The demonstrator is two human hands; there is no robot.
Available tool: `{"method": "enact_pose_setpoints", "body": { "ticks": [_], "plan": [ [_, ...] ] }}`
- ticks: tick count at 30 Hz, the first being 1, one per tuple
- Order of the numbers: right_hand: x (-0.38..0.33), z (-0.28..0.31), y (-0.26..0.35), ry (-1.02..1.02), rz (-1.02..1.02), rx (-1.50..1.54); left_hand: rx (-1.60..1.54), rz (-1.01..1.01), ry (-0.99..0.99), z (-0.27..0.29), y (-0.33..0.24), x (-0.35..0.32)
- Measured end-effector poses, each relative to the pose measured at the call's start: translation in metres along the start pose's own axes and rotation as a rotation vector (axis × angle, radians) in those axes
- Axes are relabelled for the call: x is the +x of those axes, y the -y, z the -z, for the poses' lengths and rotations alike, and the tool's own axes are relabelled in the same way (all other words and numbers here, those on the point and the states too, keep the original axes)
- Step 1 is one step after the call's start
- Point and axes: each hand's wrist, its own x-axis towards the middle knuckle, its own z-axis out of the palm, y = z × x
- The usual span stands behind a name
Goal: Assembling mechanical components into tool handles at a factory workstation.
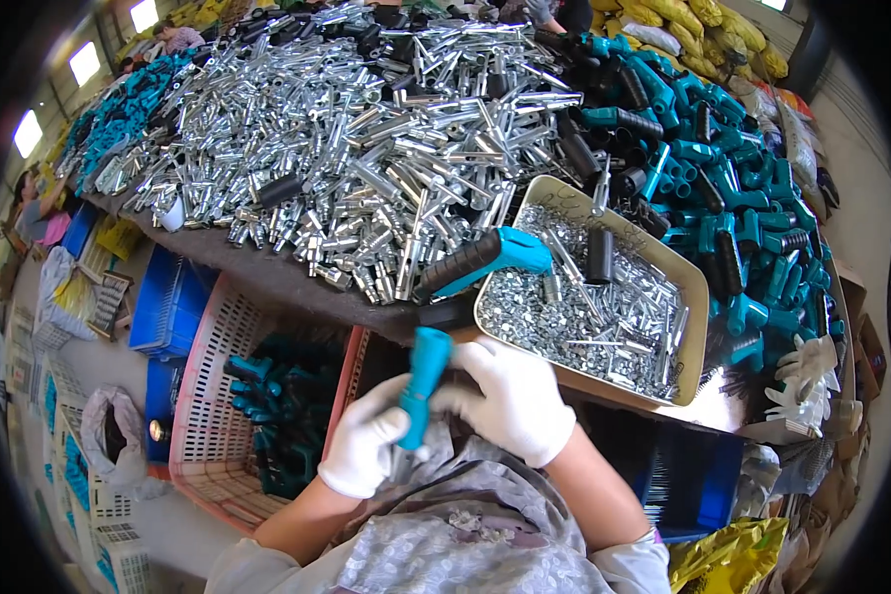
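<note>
In front of my body, my left hand (pixel 366 436), in a white glove, is closed around a teal plastic tool handle (pixel 426 376). The handle stands nearly upright, its wider end at the top. A silvery bit shows under it by my left fingers, too blurred to name. My right hand (pixel 520 401), also gloved in white, is just right of the handle with thumb and forefinger apart. Whether its fingertips touch the handle I cannot tell. Beyond my hands, a teal-and-black handle (pixel 480 262) lies across the table edge, its teal end over a cream tray (pixel 698 381).
The tray holds small metal parts and a black sleeve (pixel 600 255). Metal rods (pixel 366 148) form a large heap behind it. Teal handles (pixel 752 218) are piled at right. Below left, a pink basket (pixel 213 396) contains teal parts; a blue bin (pixel 713 485) is at lower right.
</note>
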Motion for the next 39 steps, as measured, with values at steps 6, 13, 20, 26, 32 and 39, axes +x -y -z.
{"method": "enact_pose_setpoints", "body": {
  "ticks": [6, 13, 20, 26, 32, 39],
  "plan": [
    [0.056, -0.03, -0.007, -0.015, 0.165, -0.71, -0.066, -0.057, -0.088, 0.027, -0.015, -0.009],
    [0.039, -0.01, -0.003, -0.252, 0.17, -0.125, -0.081, -0.028, -0.108, 0.022, -0.012, -0.01],
    [-0.055, 0.006, -0.009, -0.383, -0.468, 1.217, 0.277, 0.085, 0.062, -0.003, -0.017, -0.005],
    [-0.096, 0.017, -0.028, -0.39, -0.452, 1.219, 0.42, 0.313, 0.286, -0.014, -0.01, 0.005],
    [-0.118, 0.015, -0.028, -0.48, -0.585, 1.078, 0.476, 0.465, 0.287, -0.039, 0.001, 0.003],
    [-0.132, 0.006, -0.012, -0.469, -0.42, 0.239, 0.428, 0.436, 0.323, -0.058, 0.023, 0.015]
  ]
}}
